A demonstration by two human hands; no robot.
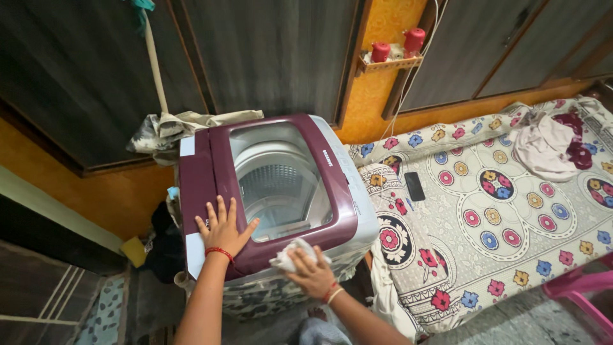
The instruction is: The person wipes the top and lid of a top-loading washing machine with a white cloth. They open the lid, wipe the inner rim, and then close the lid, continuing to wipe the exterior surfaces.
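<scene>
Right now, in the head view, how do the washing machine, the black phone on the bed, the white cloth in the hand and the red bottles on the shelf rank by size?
1. washing machine
2. white cloth
3. black phone; the red bottles look similar in size to it, and they stand farther from the camera, so I won't rank those two.

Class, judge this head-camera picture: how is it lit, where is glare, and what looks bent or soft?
Head view: lighting is even and warm, with soft shadows under the maroon-lidded top-loading washing machine; faint sheen on its clear lid window; the wide lens bows the dark wall panels and the floral bedspread; the left hand and the right hand holding a white cloth stay sharp.
</scene>
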